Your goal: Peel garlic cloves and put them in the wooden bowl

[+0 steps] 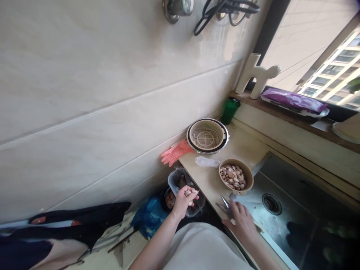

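Observation:
My left hand [184, 202] is closed around a few pale garlic cloves [188, 193], held over a clear plastic bin [194, 214] below the counter edge. My right hand [243, 221] is at the counter's front edge, its fingers curled over a pair of scissors [225, 204]. The silver blades stand apart and point away from me; the handles are hidden beneath the fingers. Just beyond that hand, a tan bowl [249, 176] holds many pinkish-brown pieces [233, 176] that look like unpeeled garlic cloves.
To the right lies a steel sink [284, 187] with a drain. A beige strainer [206, 134] rests inside a larger bowl near the wall, beside pink rubber gloves [177, 152] and a green container [230, 110]. A blue plastic bag [153, 215] is below left.

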### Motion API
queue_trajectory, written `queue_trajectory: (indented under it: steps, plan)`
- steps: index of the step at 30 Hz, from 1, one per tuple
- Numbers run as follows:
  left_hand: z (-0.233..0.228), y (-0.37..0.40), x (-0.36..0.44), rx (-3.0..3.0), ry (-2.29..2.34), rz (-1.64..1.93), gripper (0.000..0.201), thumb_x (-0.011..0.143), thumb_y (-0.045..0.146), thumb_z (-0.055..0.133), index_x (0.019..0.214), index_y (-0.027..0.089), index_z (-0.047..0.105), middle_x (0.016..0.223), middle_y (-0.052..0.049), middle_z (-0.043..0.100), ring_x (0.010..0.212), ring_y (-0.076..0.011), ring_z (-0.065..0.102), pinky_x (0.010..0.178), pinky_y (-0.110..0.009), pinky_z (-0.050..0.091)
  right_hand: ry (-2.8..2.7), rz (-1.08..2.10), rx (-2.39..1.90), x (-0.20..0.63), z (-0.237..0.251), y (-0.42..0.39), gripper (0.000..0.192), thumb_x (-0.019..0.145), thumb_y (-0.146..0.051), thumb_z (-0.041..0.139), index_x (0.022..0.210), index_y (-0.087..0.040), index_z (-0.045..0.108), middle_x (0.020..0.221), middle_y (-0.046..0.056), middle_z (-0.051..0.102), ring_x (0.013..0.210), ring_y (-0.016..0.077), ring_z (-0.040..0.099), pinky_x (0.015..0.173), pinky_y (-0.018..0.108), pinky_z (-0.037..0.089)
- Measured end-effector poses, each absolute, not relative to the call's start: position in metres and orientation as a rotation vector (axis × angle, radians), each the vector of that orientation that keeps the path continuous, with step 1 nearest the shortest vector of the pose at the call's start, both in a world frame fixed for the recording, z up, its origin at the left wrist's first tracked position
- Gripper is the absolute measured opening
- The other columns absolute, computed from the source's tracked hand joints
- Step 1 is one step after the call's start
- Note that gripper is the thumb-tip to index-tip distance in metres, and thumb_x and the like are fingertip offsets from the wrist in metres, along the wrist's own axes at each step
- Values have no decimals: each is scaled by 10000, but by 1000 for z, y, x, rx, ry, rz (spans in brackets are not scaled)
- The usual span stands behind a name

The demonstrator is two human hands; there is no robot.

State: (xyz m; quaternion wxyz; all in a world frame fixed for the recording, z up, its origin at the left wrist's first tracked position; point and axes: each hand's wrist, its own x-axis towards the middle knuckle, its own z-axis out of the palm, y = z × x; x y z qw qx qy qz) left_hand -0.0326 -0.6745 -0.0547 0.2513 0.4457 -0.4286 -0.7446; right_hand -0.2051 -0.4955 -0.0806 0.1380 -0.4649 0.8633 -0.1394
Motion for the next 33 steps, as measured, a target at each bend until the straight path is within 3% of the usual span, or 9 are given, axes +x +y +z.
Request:
queue_trajectory:
  steps: [2, 4, 8, 14, 19, 33]
  plan:
    - [-60, -679, -28, 1245, -1179, -1990, 334, 593, 371, 743, 780, 145, 583, 699, -16, 602, 632, -146, 616, 398, -162, 374, 2637, -80, -1366, -227, -102, -458, 697, 625, -383, 597, 1270, -168, 444, 1241, 175, 505, 1143, 392, 438, 922, 563, 340]
    - [-67, -681, -24, 1257, -1162, -1985, 369, 591, 374, 739, 845, 142, 604, 669, 1, 585, 588, -130, 601, 403, -169, 388, 2615, 27, -1439, -241, -119, -434, 737, 616, -391, 583, 1302, -178, 418, 1272, 171, 485, 1133, 398, 442, 909, 569, 350]
    - [-80, -684, -15, 1279, -1120, -2002, 431, 589, 380, 738, 919, 142, 597, 670, 7, 588, 539, -110, 577, 419, -185, 413, 2501, -164, -1568, -241, -123, -433, 613, 649, -360, 535, 1248, -232, 493, 1131, 142, 571, 1012, 351, 522, 883, 505, 409]
    - [-94, -683, -1, 1238, -1103, -2042, 358, 637, 401, 714, 821, 134, 563, 673, -18, 612, 576, -127, 599, 450, -199, 436, 1946, -556, -1405, -200, -69, -498, 487, 776, -381, 450, 1221, -197, 516, 1101, 109, 591, 985, 260, 561, 873, 377, 455]
    - [-99, -680, 8, 1302, -985, -2045, 393, 613, 393, 733, 854, 123, 579, 702, -34, 635, 604, -148, 626, 481, -217, 451, 1666, -605, -1211, -169, -42, -544, 431, 795, -402, 453, 1129, -168, 593, 943, 71, 646, 835, 235, 584, 742, 345, 472]
    - [-106, -680, 10, 1409, -808, -2038, 380, 545, 308, 776, 802, 116, 570, 642, -20, 639, 518, -120, 594, 470, -220, 459, 1681, -579, -1265, -155, -54, -550, 359, 798, -362, 476, 1075, -182, 617, 863, 43, 602, 761, 191, 542, 681, 298, 408]
